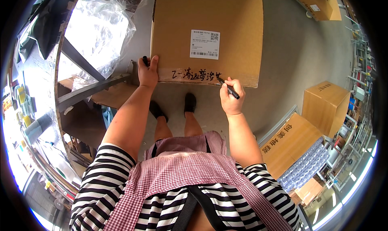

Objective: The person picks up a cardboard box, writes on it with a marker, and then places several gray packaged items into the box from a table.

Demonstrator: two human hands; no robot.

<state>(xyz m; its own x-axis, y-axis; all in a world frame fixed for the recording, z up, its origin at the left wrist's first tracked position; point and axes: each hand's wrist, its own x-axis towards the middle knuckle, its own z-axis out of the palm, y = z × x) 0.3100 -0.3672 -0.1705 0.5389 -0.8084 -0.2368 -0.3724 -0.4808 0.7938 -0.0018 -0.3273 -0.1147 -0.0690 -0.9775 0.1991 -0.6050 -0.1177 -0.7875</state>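
Observation:
A large brown cardboard box stands in front of me, with a white printed label on its top. Black handwriting runs along the taped strip at its near edge. My right hand grips a black marker pen, its tip on or just above the end of the writing. At the box's near left corner, my left hand is closed round a small black marker cap. That hand also rests against the box's edge.
Clear plastic film lies on a metal-framed table at the left. Cardboard boxes stand on the right, one beside rolled bubble wrap. Another open box sits on a wheeled cart at the far right. Racks line the right side.

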